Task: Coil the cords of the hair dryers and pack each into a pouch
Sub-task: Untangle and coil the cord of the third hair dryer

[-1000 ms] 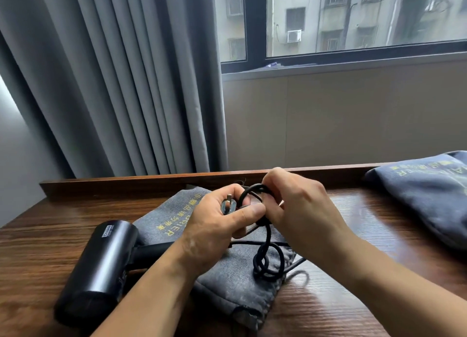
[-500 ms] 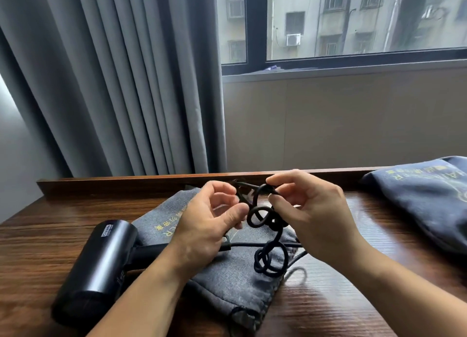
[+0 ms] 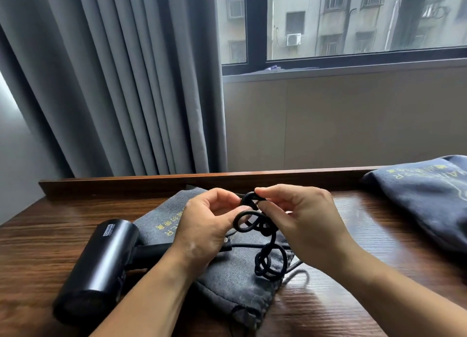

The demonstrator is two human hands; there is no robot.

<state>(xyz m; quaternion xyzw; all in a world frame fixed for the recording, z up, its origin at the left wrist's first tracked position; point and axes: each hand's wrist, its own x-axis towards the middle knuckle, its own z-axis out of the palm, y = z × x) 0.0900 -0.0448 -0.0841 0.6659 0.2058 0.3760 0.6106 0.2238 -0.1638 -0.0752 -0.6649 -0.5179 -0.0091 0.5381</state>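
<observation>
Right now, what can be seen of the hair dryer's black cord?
A thin black cord, rubbery-looking, kinked into several small loops. The right hand pinches the top loop; the left hand grips the loop beside it. The lower loops hang over the grey pouch, and a straight run leads left toward the hair dryer handle.

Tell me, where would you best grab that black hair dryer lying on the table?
By its handle, from above. The hair dryer lies on its side. Its barrel looks too fat to close fingers round, while the slim, straight handle sticks out rightward onto the grey pouch.
</observation>
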